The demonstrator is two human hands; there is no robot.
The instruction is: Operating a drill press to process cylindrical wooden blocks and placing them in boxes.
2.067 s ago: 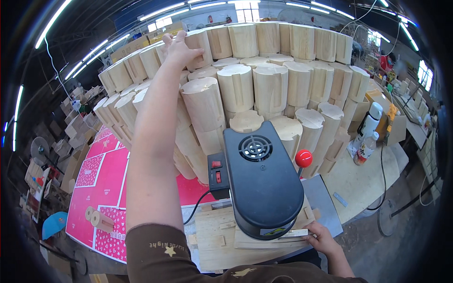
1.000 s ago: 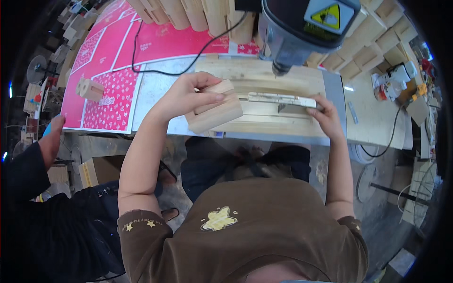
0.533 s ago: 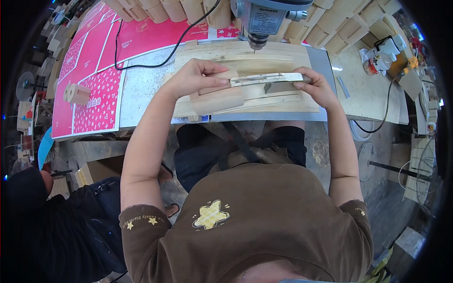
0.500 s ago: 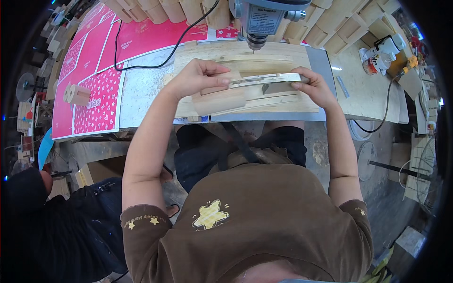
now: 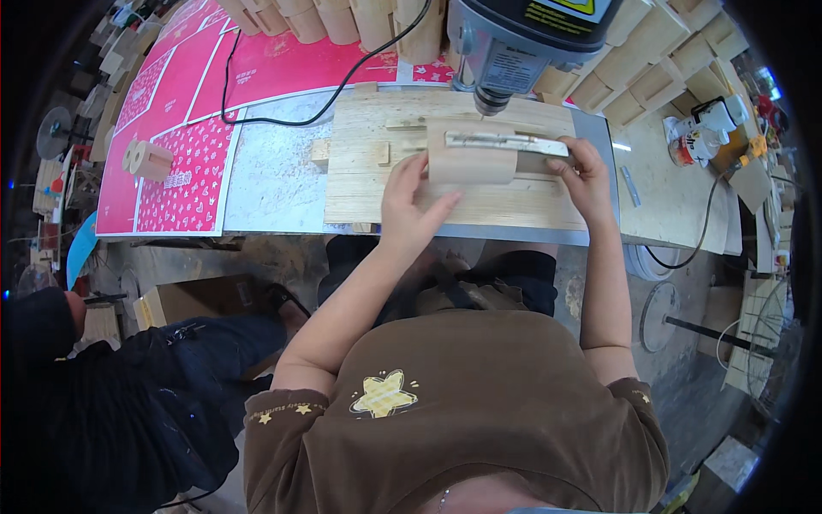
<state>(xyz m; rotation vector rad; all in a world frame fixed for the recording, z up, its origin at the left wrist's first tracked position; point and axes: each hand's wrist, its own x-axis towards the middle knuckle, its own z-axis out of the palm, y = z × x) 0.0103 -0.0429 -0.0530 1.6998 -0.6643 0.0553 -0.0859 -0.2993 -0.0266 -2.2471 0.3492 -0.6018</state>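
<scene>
A pale, rounded wooden block [image 5: 473, 168] lies on a flat wooden board [image 5: 364, 187] in front of a bench drill [image 5: 505, 64]. Along the block's upper side runs a narrow whitish strip [image 5: 505, 142] with dark marks. My right hand [image 5: 584, 176] pinches the strip's right end between thumb and fingers. At the block's left end is my left hand [image 5: 413, 206], its thumb stretched away from its fingers. Those fingertips are close to the block's end; whether they touch it I cannot tell. The drill's chuck [image 5: 491, 101] sits just beyond the strip.
Several similar wooden blocks [image 5: 342, 21] stand along the back. A black cable [image 5: 338, 92] crosses the pink-printed sheet [image 5: 184, 206]. A small wooden piece [image 5: 150, 161] rests at left. To the right are a cutter knife [image 5: 631, 186] and a jar [image 5: 687, 147]. Another person [image 5: 145, 403] is at lower left.
My left hand has let go of the strip and dropped to the block's left end. Block and strip have shifted slightly right and levelled out, with my right hand still on the strip.
</scene>
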